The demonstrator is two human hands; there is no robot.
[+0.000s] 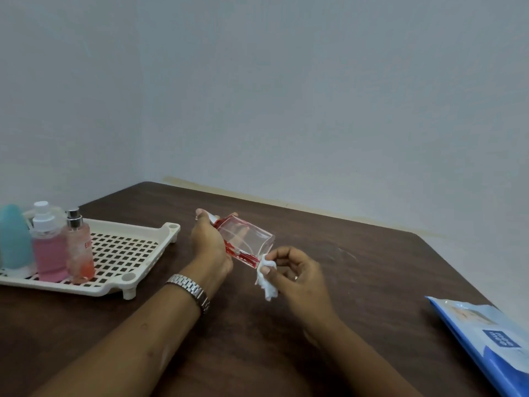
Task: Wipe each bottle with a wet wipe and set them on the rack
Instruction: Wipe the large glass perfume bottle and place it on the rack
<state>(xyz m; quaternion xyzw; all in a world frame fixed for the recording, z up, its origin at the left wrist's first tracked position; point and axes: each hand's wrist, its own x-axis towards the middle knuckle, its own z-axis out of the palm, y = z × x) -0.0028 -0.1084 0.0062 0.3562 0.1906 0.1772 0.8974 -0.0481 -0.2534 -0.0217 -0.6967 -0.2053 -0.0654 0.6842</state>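
A left hand [210,242] is gripping a clear red-tinted bottle [244,242] tilted above the table [357,267] — probably exposing its base — while the right hand [294,270] is pinching a wet wipe [266,277] against it, near the rack [126,247].

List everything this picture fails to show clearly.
Head view:
- Clear bottle cap end: hidden by the left hand gripping it.
- Wipes pack: cut off by right and bottom edges; label too blurred to read.
- Teal bottle: cut off by left edge.
- Rack: left part out of frame.
- Wet wipe: partly covered by the right hand pinching it.
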